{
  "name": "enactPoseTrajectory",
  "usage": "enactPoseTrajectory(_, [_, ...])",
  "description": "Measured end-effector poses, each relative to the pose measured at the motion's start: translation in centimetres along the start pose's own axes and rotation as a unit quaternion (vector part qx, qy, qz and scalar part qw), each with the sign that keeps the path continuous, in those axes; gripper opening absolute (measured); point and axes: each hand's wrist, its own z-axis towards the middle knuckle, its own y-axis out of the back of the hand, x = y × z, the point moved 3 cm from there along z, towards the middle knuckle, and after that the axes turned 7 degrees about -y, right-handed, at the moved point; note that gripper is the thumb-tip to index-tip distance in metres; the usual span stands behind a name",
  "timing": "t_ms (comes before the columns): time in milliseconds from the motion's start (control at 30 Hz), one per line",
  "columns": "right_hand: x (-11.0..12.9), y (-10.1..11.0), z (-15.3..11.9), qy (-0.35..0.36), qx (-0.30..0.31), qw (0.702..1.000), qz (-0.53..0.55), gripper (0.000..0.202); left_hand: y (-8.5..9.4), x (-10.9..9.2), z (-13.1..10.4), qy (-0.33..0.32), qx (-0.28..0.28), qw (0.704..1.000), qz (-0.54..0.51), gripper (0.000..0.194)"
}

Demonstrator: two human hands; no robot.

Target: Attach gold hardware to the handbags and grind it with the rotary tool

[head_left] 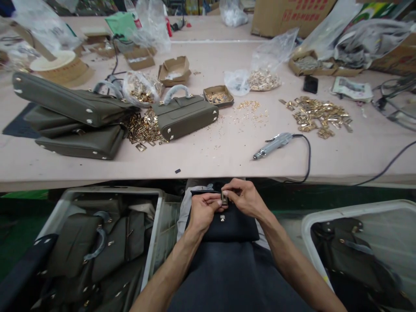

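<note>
In the head view, held at the small metal frame (pixel 224 198) with thumb and fingertips closed on it, both left hand (pixel 204 210) and right hand (pixel 244 197). Located over the black bag (pixel 232 227) on the lap, near the silvery clasp (pixel 222 218); cannot tell whether touching the bag. Printed in red on the cardboard box (pixel 290 19), characters too blurred to read; likewise illegible, on the printed paper (pixel 352 89).

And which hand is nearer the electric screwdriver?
Right. The right hand is on the near side of the screwdriver, slightly left; the left hand is farther left.
</note>
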Motion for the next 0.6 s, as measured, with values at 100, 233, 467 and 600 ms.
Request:
enactPoseTrajectory(100, [-0.2,-0.4,0.1,-0.013,-0.013,1.0,0.0,0.008,0.2,0.2,0.0,-0.005,0.004,1.0,-0.005,0.032])
enactPoseTrajectory(233, [-0.6,-1.0,-0.1,-0.033,-0.029,0.999,0.01,0.009,0.3,0.3,0.0,-0.006,0.014,1.0,-0.014,0.032])
enactPoseTrajectory(467, [-1.0,-1.3,-0.3,-0.027,-0.028,0.999,0.002,0.008,0.2,-0.1,-0.2,0.017,0.005,0.999,-0.032,0.033])
enactPoseTrajectory(600, [-1.1,-1.2,-0.5,-0.025,-0.047,0.998,-0.017,0.007,0.2,-0.1,-0.2,0.033,-0.006,0.999,-0.04,0.034])
